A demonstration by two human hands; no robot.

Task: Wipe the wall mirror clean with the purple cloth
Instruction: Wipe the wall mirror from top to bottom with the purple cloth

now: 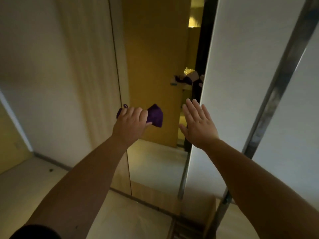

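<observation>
A tall wall mirror (155,49) runs down the middle of the view, reflecting a yellow-lit room and a small purple shape higher up. My left hand (132,122) is shut on the purple cloth (155,115), pressing it against the mirror near its left edge at mid height. The cloth bunches out to the right of my fingers, and a small loop sticks up at its left end. My right hand (198,123) is raised beside it with fingers spread and nothing in it, close to the mirror's right edge. Whether it touches the glass I cannot tell.
A pale wood panel (77,83) adjoins the mirror on the left. A white panel (241,75) with a metal strip (276,94) stands on the right. Light floor (129,221) lies below, with a metal threshold rail at the base.
</observation>
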